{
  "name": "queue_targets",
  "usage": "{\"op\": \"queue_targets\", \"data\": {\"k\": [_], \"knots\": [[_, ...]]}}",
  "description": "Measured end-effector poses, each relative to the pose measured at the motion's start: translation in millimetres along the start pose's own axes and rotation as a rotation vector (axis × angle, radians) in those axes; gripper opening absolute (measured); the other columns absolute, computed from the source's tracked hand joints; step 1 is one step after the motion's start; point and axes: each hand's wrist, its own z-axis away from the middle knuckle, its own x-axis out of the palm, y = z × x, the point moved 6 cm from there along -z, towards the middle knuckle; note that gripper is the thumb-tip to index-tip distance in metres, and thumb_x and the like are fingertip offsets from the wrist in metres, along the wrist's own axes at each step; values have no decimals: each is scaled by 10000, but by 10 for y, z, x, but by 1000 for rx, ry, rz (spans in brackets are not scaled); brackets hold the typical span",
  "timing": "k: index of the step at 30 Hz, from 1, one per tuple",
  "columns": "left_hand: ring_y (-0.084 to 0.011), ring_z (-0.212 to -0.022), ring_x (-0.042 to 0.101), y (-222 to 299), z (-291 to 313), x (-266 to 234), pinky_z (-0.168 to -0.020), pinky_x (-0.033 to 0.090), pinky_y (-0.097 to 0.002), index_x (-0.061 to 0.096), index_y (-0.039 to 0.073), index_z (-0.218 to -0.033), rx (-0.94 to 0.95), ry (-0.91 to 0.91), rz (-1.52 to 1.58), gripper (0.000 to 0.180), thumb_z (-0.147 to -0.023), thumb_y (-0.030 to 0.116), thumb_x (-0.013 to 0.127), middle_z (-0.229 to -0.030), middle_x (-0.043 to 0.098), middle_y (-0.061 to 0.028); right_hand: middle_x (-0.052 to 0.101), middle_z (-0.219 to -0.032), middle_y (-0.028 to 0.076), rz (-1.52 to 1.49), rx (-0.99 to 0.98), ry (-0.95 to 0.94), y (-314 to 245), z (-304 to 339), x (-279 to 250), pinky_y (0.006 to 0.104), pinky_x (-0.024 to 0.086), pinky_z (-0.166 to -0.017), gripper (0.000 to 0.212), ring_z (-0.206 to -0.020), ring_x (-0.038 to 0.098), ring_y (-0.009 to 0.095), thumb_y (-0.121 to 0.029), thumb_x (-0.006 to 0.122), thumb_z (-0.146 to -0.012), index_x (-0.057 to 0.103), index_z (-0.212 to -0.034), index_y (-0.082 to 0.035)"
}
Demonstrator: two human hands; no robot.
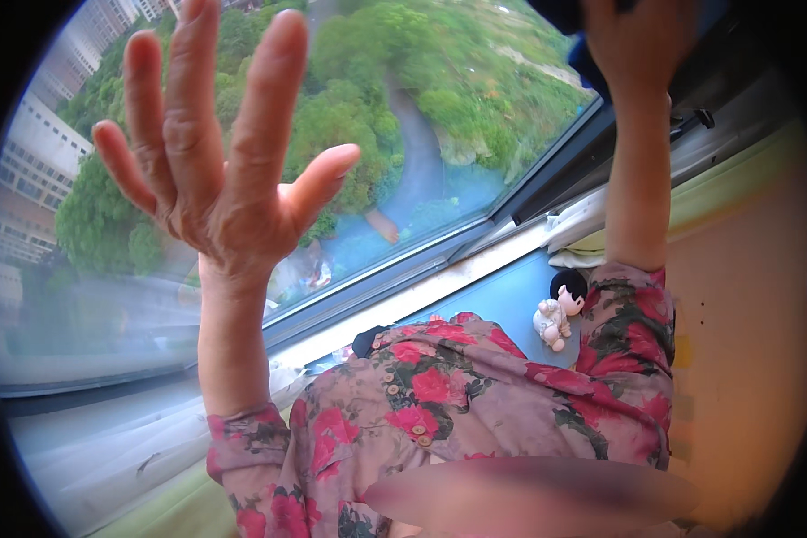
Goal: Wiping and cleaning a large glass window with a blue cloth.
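Observation:
My left hand (224, 170) is raised in front of the window glass (484, 134), its fingers spread and nothing in them. Whether its palm touches the pane I cannot tell. High at the upper right, my right hand (641, 49) is at a dark blue cloth (590, 70), beside the dark window frame (560, 157). The cloth shows on both sides of this hand, bunched against it. Its fingertips are cut off by the top of the picture. Both arms reach upward out of rolled-up floral sleeves.
On the light blue sill (502, 291) sits a small black-haired doll figure (558, 309), close to my right sleeve. White and pale green curtains (726, 179) hang at the right, next to an orange-toned wall (744, 341). Trees, a path and tall buildings show through the glass.

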Motion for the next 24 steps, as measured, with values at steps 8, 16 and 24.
{"op": "queue_targets", "data": {"k": [8,16,24], "knots": [[-260,-1372,365,14,-20,-30,-1170,93,-492,564,247,-1310,-39,-22,24,608,-900,652,369,-1409,496,-49,385,-1442,212,11,431,-297,258,214,-117,415,319,-1088,613,-1340,375,353,-127,654,-838,420,-1400,-61],[-257,-1364,378,30,-16,-14,-1166,109,-497,566,249,-1308,-39,7,21,606,-900,652,369,-1408,498,-49,397,-1432,212,-62,457,-353,530,359,-129,422,330,-1075,593,-1324,385,370,-147,631,-863,401,-1397,-29],[-261,-1360,384,35,-20,-10,-1162,116,-505,570,253,-1304,-37,8,29,592,-898,643,387,-1405,502,-50,389,-1434,215,84,272,-323,520,526,-181,414,311,-1087,573,-1320,385,378,-140,606,-886,392,-1406,-30]]}}
